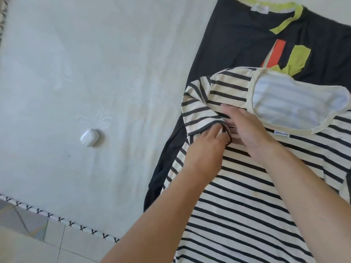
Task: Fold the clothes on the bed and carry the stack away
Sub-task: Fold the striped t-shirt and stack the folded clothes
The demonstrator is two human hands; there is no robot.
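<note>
A cream shirt with dark stripes (247,196) lies spread on the white bed (95,82), neck opening toward the upper right. Its left sleeve (197,107) is turned in over the chest. My left hand (207,147) pinches the dark hem of that sleeve between thumb and fingers. My right hand (247,130) lies flat on the shirt just beside it, fingers straight, pressing the fabric below the collar. Under the striped shirt lies a dark grey shirt (237,35) with lime-green neck trim and orange and green patches.
A small white earbud case (89,137) sits on the sheet to the left of the clothes. The bed's edge with black stitched trim (57,218) runs along the lower left, with tiled floor (28,243) beyond it.
</note>
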